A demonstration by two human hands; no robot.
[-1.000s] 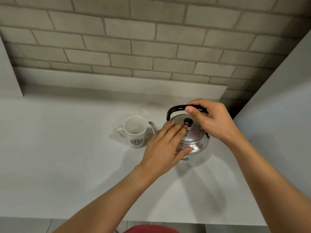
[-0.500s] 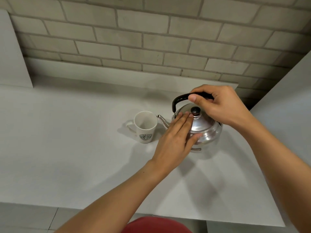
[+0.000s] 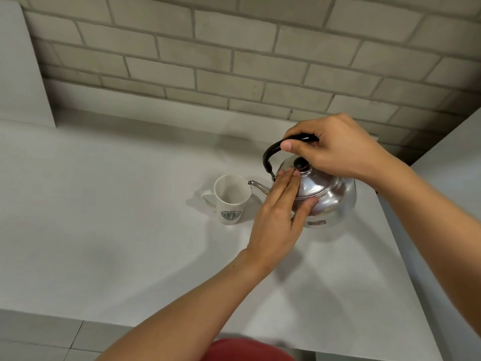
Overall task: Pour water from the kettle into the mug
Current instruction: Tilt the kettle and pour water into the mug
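A shiny steel kettle (image 3: 331,201) with a black handle and black lid knob is on the white counter (image 3: 130,243), slightly tilted toward the left. Its spout tip reaches the rim of a white mug (image 3: 230,201) with a green logo, which stands upright just left of it. My right hand (image 3: 335,147) is closed around the black handle from above. My left hand (image 3: 278,214) lies flat against the lid, fingers straight and together, thumb on the kettle's side. I see no water in the mug.
A brick wall (image 3: 234,61) rises behind the counter. A white panel (image 3: 20,69) stands at the far left and a white wall (image 3: 455,178) borders the right. The counter's front edge runs along the bottom, with something red (image 3: 247,350) below it.
The view has shifted, so kettle and mug sit further right and lower in frame. The kettle's spout has come closer to the mug's rim. Both hands keep their hold.
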